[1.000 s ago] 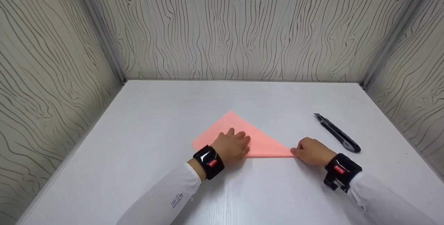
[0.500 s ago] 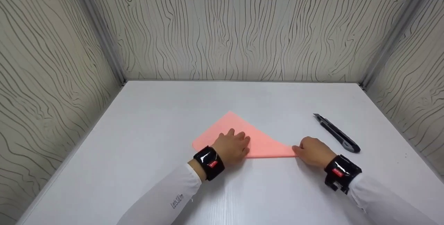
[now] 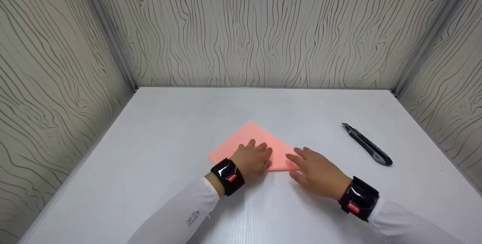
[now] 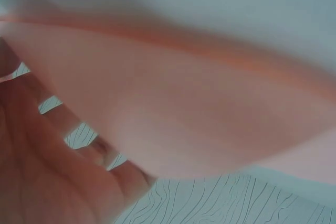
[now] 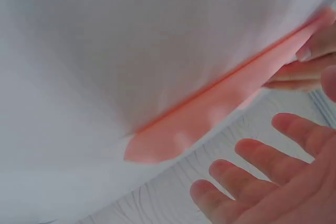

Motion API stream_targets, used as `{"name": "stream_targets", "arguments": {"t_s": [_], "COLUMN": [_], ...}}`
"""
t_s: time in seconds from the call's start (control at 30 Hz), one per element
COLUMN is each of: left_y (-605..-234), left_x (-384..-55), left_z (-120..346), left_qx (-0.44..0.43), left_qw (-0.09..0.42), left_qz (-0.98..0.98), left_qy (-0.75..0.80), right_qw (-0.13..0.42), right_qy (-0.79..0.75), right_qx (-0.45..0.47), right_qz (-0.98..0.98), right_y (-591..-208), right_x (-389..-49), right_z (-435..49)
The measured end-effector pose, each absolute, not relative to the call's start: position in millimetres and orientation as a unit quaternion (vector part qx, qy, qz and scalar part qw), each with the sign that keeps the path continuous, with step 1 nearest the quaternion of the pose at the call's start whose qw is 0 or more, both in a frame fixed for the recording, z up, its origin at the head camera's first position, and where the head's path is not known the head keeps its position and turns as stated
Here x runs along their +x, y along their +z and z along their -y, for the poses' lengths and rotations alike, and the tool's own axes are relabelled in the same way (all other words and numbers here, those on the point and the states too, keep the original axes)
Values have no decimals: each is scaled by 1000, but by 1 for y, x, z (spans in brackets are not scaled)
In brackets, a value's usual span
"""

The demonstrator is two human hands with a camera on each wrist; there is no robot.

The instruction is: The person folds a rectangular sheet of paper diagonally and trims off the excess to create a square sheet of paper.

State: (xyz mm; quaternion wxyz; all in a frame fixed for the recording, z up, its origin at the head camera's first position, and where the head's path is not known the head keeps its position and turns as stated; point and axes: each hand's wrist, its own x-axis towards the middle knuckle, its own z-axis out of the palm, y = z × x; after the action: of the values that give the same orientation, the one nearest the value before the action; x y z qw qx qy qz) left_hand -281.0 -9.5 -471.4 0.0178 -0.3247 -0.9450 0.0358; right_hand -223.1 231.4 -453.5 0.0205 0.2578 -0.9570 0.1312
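Note:
A pink sheet (image 3: 244,134), folded to a triangle, lies on the white table with its fold toward the person. My left hand (image 3: 251,161) rests on its near left part, fingers spread, hiding some of the fold. The right hand (image 3: 320,172) is over the sheet's right corner with fingers apart and straight, the thumb at the near edge; it covers that corner in the head view. In the right wrist view, the same hand's fingers (image 5: 252,156) are spread below the pink sheet (image 5: 184,129) with nothing in them. The left wrist view shows the sheet (image 4: 184,103) beside the left palm (image 4: 47,177).
On the right side of the table (image 3: 169,123), beyond the right hand, lies a black and grey utility knife (image 3: 367,144), its tip pointing back left. Wood-grain patterned panels (image 3: 241,29) stand around the back and sides.
My right hand has let go of the sheet's right corner, moved left and straightened its fingers over it. The corner briefly bent while pinched. My left hand stays in place.

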Motion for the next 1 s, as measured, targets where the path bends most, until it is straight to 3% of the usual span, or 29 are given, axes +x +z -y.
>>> {"name": "stream_targets", "arguments": {"t_s": [0.17, 0.57, 1.0], "left_y": [-470, -471, -464], "left_x": [-280, -281, -280], "left_z": [9, 6, 10], "left_qx": [-320, -316, -327], "left_qw": [8, 4, -4], "left_qz": [947, 947, 943], "left_qy": [40, 49, 57], "right_qw": [-12, -70, -87], "right_qy": [112, 123, 116], "right_qx": [286, 258, 260], "right_qz": [952, 956, 955], "right_y": [-465, -471, -467], "right_x": [-214, -209, -210], "right_z": [-219, -213, -212]}}
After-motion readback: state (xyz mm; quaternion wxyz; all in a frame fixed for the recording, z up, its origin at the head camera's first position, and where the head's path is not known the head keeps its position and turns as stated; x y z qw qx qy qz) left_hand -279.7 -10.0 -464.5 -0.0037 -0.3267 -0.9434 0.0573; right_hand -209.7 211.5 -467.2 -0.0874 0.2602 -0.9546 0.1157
